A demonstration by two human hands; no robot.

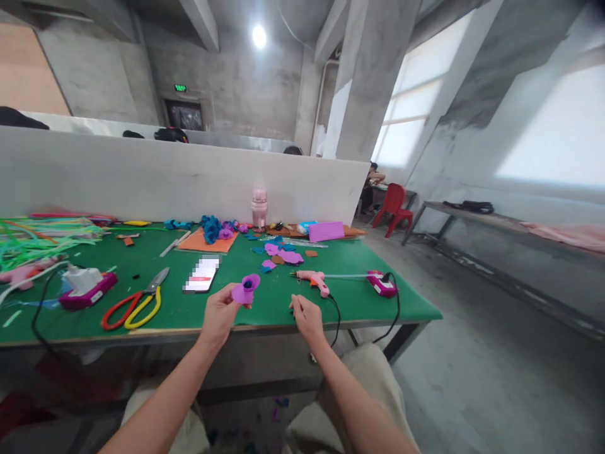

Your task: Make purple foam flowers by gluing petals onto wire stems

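A purple craft flower (244, 291) with a dark blue centre is held in the fingers of my left hand (220, 315), just over the table's front edge. My right hand (307, 316) is closed, fingertips pinched together, a short way to the right of the flower; whatever may be between them is too small to make out. Just beyond that hand lies a pink glue gun (316, 280) with a clear glue stick out of its back. Purple and blue cut pieces (285, 255) are scattered farther back. A phone (203, 275) lies left of the flower.
Red-and-yellow-handled scissors (142, 301) lie on the green table (179, 315) at left, near a magenta power block (87, 291). Another power block (382, 284) sits at right, its cord hanging over the edge. Finished blue and purple flowers (218, 229) and a pink bottle (259, 208) stand along the white partition (189, 176).
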